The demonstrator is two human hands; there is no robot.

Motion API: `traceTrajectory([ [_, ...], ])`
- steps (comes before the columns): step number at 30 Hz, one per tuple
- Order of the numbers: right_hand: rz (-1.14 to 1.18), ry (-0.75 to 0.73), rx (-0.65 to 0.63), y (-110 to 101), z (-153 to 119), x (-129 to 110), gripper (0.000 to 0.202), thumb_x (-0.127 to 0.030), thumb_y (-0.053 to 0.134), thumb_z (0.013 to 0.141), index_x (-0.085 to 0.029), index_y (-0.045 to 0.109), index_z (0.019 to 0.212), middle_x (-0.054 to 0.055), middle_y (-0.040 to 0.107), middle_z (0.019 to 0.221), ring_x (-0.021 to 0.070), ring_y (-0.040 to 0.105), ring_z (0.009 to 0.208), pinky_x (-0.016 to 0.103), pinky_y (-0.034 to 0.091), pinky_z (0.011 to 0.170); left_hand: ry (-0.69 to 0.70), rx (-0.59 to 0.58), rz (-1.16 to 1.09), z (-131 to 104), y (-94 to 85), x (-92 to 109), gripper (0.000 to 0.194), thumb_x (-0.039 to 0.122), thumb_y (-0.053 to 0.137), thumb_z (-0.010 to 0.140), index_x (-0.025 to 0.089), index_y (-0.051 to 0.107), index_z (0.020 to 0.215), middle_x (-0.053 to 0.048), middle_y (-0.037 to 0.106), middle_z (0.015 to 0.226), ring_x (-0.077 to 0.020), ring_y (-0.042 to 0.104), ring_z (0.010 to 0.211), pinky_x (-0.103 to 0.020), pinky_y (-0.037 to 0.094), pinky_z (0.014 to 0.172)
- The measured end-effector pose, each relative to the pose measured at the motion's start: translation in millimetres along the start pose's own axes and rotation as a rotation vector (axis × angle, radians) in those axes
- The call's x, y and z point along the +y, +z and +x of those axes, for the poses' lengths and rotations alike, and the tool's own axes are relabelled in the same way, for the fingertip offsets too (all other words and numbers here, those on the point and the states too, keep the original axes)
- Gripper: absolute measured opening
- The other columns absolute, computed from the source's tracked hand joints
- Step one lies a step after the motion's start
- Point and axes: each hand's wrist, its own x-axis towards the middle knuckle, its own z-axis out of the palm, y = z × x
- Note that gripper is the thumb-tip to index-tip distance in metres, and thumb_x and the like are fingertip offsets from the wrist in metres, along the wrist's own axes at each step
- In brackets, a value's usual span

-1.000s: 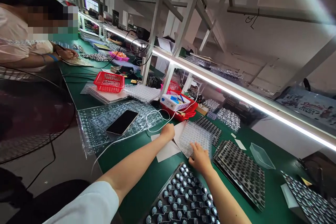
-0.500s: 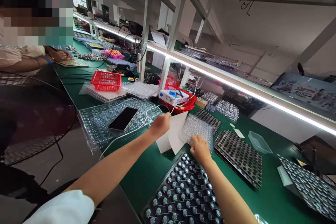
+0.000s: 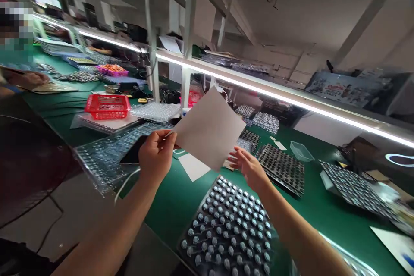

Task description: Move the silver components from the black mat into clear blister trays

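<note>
Here, left hand fingers pinch a paper sheet; right hand spread open — tray holds capped parts.

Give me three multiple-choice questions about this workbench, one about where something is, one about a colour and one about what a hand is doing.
1. Where is the tray of small round capped parts nearest the person?
A. On the green bench below the raised sheet
B. Inside the red basket
C. On the upper shelf

2. What colour is the basket on the bench?
A. Blue
B. Red
C. Yellow

3. What is the left hand doing?
A. Resting flat on the bench
B. Holding a phone
C. Pinching a corner of the white sheet, lifted off the bench

Answers: 1 A, it lies on the green top under the sheet. 2 B, its mesh walls are red. 3 C, the fingers grip the sheet's left corner in the air; the right hand is open beside it.
</note>
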Motion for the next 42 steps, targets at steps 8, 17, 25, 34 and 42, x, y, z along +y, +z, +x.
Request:
traceTrajectory([
  [8,0.025,-0.078,0.814,-122,-161,-59,0.056,-0.045,0.067,0.073,-0.021,0.051,0.121,0.003,0.070,0.099,0.0172,0.063,0.088,0.037,0.049,0.083,-0.113,-0.884,-0.342,-102,45.5,43,0.037,0.042,0.065,0.076,0.020,0.055,0.104,-0.003,0.068,0.082,-0.0202,0.068,0.076,-0.039,0.057,0.074],
  [17,0.050,0.554,0.930,-203,-357,0,0.088,-0.048,0.073,0.063,-0.018,0.036,0.137,0.006,0.073,0.086,0.0262,0.069,0.074,0.037,0.055,0.061,0.312,-1.339,-0.151,-172,95.7,66,0.022,0.034,0.052,0.087,0.021,0.061,0.102,-0.005,0.068,0.096,-0.0190,0.064,0.088,-0.033,0.053,0.079],
  [25,-0.315,0.665,0.844,-193,-374,37,0.075,-0.060,0.057,0.070,-0.019,0.046,0.132,0.005,0.074,0.079,0.0260,0.068,0.067,0.034,0.053,0.054,0.825,-1.642,0.048,-269,147.8,59,0.055,0.043,0.055,0.087,0.012,0.049,0.131,-0.017,0.044,0.141,-0.0291,0.035,0.133,-0.041,0.028,0.111],
  [34,-0.681,0.705,0.755,-186,-385,55,0.064,-0.060,0.047,0.079,-0.020,0.049,0.128,0.005,0.069,0.089,0.0236,0.065,0.076,0.033,0.051,0.065,0.936,-1.764,0.249,-295,166.2,44,0.080,0.062,0.051,0.082,0.004,0.040,0.137,-0.025,0.031,0.146,-0.0370,0.025,0.137,-0.047,0.021,0.113],
  [42,-1.232,0.445,0.718,-191,-380,54,0.055,-0.053,0.035,0.089,-0.014,0.058,0.120,0.017,0.057,0.119,0.0312,0.048,0.116,0.047,0.039,0.098,0.911,-1.759,0.221,-294,164.6,43,0.073,0.058,0.054,0.081,0.009,0.046,0.134,-0.022,0.034,0.145,-0.0375,0.026,0.136,-0.048,0.023,0.111],
])
